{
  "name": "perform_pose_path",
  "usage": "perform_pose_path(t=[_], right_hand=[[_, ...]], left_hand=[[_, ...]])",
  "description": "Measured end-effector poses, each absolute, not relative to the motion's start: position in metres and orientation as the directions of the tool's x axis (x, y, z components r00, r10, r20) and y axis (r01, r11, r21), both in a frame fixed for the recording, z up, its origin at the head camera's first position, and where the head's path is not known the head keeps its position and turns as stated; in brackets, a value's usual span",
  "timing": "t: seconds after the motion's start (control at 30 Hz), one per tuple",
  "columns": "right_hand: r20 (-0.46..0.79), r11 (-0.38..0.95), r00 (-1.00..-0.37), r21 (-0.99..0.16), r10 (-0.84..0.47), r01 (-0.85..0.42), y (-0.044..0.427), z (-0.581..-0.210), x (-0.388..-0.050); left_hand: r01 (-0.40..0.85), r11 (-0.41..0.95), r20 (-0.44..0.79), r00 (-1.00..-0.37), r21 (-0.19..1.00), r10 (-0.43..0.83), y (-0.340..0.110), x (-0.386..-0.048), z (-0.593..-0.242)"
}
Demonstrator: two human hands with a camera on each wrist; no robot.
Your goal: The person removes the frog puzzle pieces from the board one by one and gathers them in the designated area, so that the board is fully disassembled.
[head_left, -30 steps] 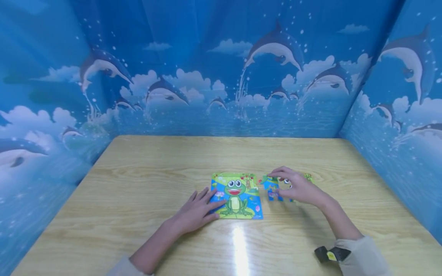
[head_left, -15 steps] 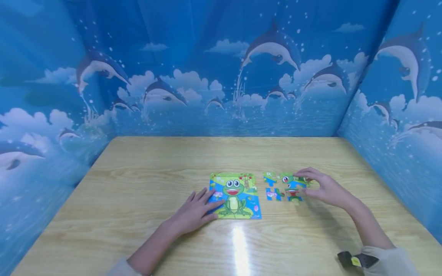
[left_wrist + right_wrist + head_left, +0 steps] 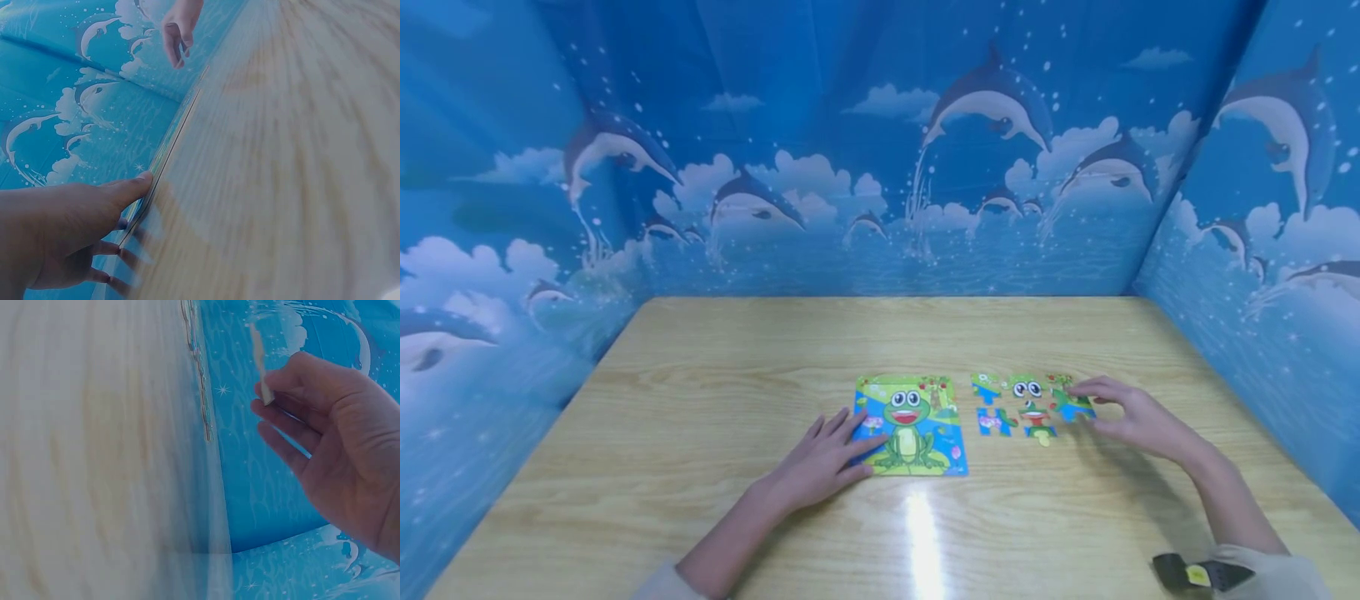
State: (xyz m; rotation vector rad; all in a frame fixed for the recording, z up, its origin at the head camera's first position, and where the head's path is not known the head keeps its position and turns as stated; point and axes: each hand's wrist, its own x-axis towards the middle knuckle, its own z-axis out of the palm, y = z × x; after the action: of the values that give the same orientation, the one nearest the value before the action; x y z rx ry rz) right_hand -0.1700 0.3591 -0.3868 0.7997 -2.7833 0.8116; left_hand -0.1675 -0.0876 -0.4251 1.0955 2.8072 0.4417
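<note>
My left hand [image 3: 816,458] rests with spread fingers on the left edge of a square frog picture board [image 3: 951,442] lying flat on the table. In the left wrist view, that hand [image 3: 81,231] has its thumb on the board's edge. To the right, my right hand [image 3: 1150,421] pinches a blue and green puzzle piece [image 3: 1073,408] above the table. The right wrist view has the piece [image 3: 259,353] edge-on between thumb and fingers. Nearby lie a frog-eyes piece [image 3: 1027,388], a frog-mouth piece [image 3: 1035,415], a pink-flower piece [image 3: 995,422] and a corner piece [image 3: 987,389].
Another piece with red dots [image 3: 1062,380] lies just behind the held one, partly covered. The wood-grain table [image 3: 760,350] is enclosed by a blue dolphin-print curtain [image 3: 850,167] at the back and sides. A black wrist strap [image 3: 1202,575] circles the right sleeve.
My right hand has carried the held piece rightward, from over the left-hand pieces to the right side of the group, uncovering the eyes and mouth pieces. My left hand keeps its place.
</note>
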Motion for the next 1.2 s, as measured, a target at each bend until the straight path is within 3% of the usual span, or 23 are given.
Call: perform_pose_path(t=[0.47,1.2], right_hand=[[0.22,0.731,-0.888,-0.506,-0.404,-0.458,0.38,-0.414,-0.17],[0.185,0.74,-0.908,-0.529,-0.377,-0.415,0.38,-0.425,-0.174]], left_hand=[[0.653,0.699,0.021,-0.735,0.291,0.678,-0.088,-0.169,-0.429],[0.645,0.697,0.011,-0.737,0.314,0.676,-0.087,-0.168,-0.424]])
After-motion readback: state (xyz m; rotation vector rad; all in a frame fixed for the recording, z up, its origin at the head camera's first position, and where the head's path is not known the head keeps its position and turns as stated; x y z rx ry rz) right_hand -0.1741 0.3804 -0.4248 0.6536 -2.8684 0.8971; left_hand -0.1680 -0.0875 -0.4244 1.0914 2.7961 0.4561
